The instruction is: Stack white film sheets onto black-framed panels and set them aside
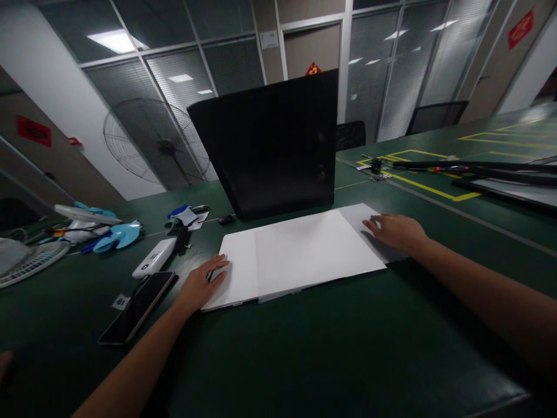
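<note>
Glass partitions [237,67] and a caged fan [163,145] stand behind the green table [304,354] I am working at, with a large black panel [274,151] upright just beyond my work. Flat in front of me lies a white board [237,264], and over most of it a thin translucent sheet [313,252], which runs past the board's right edge so that the green shows through.

My left hand [201,284] is at the board's left edge, thumb and fingers parted. My right hand [395,232] is at the sheet's overhanging right end, fingers loosely bent; whether they pinch it or merely rest there, I cannot tell.

I judge the sheet to be very light and limp, likely to slide on the smooth board and quick to crease, so I would take it gently by its outer edge or corners. The board looks stiffer and is best steadied by its side. A phone [138,307] and a white device [155,257] lie left of it.
</note>
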`<action>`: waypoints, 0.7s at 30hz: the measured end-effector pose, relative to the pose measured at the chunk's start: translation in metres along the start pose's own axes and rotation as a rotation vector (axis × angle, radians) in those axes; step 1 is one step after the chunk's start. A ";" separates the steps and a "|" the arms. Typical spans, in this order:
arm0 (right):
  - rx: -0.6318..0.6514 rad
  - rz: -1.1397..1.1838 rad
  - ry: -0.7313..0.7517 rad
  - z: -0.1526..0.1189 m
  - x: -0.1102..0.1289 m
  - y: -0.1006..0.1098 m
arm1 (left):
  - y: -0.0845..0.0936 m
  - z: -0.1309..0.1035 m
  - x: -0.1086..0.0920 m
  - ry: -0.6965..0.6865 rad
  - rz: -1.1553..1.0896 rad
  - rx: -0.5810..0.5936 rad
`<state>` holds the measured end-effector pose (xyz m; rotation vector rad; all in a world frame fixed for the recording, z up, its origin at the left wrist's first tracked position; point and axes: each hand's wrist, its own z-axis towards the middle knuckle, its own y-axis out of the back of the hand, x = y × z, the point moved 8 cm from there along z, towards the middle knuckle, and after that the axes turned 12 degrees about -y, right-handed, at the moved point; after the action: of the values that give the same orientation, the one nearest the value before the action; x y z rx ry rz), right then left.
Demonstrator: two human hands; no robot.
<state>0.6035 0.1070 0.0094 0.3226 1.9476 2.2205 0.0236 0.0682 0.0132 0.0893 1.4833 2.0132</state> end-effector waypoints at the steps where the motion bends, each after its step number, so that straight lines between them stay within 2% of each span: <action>1: 0.004 -0.003 0.005 -0.001 0.003 -0.001 | 0.000 0.000 0.000 0.001 -0.003 -0.004; 10: -0.026 -0.019 0.058 -0.017 0.029 0.003 | 0.000 0.001 -0.001 0.016 -0.030 0.001; 17: -0.037 0.123 0.125 -0.030 0.050 0.007 | -0.001 0.000 0.001 0.030 -0.053 -0.021; 21: -0.060 0.120 0.206 -0.040 0.065 0.011 | -0.001 -0.001 0.001 0.031 -0.066 -0.019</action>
<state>0.5297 0.0846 0.0182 0.2154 2.0042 2.4717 0.0232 0.0683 0.0115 0.0008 1.4666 1.9839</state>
